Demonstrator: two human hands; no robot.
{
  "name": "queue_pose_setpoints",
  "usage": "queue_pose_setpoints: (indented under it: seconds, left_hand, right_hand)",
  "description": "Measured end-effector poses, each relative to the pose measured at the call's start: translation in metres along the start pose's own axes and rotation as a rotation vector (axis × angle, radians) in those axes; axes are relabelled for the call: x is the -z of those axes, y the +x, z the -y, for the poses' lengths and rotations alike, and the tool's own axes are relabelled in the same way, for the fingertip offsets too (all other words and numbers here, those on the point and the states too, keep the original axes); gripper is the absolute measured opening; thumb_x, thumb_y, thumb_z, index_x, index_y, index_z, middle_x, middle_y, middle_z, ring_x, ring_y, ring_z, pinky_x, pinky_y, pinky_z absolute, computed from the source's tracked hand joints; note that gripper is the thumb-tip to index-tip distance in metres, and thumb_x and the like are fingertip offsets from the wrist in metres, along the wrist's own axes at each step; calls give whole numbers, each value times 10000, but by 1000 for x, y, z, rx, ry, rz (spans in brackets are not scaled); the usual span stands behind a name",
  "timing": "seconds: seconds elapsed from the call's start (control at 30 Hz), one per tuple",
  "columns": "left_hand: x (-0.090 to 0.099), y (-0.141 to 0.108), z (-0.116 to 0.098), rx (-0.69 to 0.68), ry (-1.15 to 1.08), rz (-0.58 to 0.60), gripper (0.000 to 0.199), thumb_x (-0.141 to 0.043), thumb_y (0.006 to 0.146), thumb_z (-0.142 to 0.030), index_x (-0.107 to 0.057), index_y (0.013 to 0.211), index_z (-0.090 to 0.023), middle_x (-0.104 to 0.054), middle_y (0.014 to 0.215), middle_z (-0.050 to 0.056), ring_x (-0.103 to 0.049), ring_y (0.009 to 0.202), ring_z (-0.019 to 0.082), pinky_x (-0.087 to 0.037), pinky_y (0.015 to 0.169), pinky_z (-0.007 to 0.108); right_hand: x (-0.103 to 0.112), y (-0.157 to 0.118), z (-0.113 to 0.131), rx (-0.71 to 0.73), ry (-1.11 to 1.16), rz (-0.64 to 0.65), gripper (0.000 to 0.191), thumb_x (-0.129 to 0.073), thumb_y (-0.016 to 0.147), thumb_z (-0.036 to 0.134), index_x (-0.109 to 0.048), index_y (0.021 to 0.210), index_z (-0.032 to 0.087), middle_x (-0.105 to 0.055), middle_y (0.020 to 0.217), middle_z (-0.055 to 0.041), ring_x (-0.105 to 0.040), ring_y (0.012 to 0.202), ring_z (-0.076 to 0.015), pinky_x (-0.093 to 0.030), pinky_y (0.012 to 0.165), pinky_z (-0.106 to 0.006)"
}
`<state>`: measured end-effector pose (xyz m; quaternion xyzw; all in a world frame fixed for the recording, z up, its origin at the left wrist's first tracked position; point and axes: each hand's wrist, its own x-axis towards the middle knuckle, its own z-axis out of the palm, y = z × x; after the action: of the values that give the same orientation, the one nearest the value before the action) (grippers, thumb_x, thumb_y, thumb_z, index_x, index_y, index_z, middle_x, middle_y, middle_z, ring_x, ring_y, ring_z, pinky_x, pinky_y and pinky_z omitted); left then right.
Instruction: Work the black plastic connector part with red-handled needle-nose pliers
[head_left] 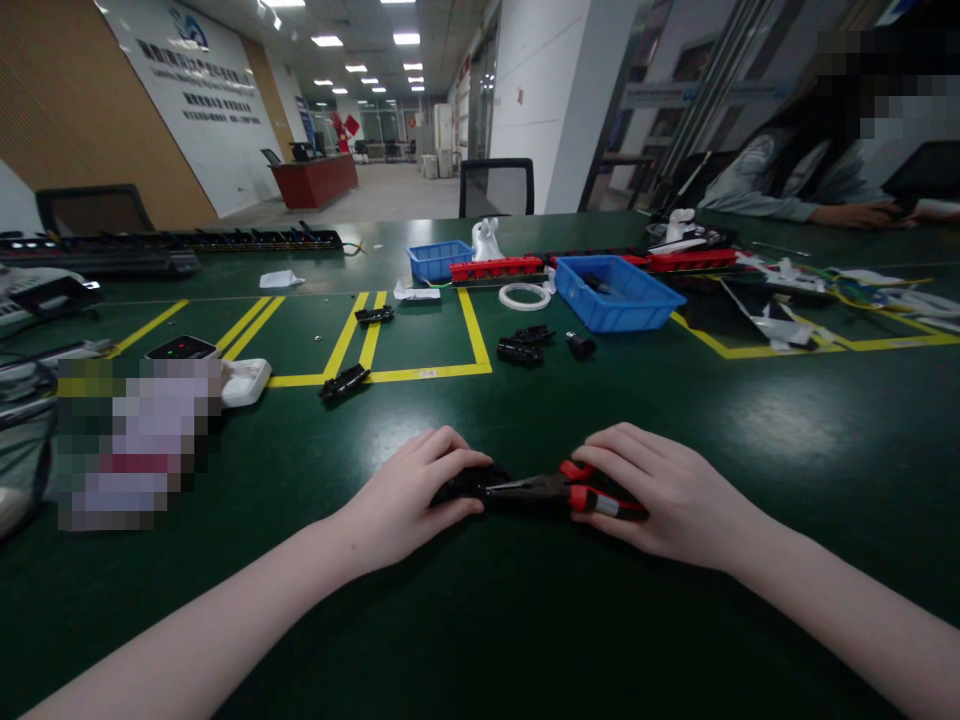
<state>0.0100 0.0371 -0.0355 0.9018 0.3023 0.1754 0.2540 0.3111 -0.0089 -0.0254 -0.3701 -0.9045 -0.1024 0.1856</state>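
Observation:
Near the middle of the green table (pixel 480 620), my left hand (pixel 420 490) is closed round a black part (pixel 465 485), much of it hidden by the fingers. My right hand (pixel 660 490) grips pliers with red and black handles (pixel 596 500). The pliers' jaws point left and meet the black part at my left fingertips; whether they clamp it cannot be made out. Beyond my hands lie several similar black parts (pixel 521 350) and a small black cylindrical piece (pixel 580 345).
A large blue bin (pixel 619 305), a small blue bin (pixel 440 272), a tape roll (pixel 523 296) and red strips (pixel 496 268) stand farther back. White cases (pixel 246 382) and cables lie left. A person's hand (pixel 855 215) rests at the far right.

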Motion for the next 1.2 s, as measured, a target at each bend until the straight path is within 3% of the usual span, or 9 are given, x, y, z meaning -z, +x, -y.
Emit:
queue_pose_setpoints:
  seconds: [1.2]
  left_hand:
    - [-1,0,1,1,19,-2,400,-649,914,-203,-543,1295,-262,-574,1175,54,-561,1042,227,-510,887,406]
  right_hand:
    - [-2,-1,0,6,-13,-4,313,-605,889,363,-616,1105,137,-673,996,-123,-638,852,-209,-557,690,-324]
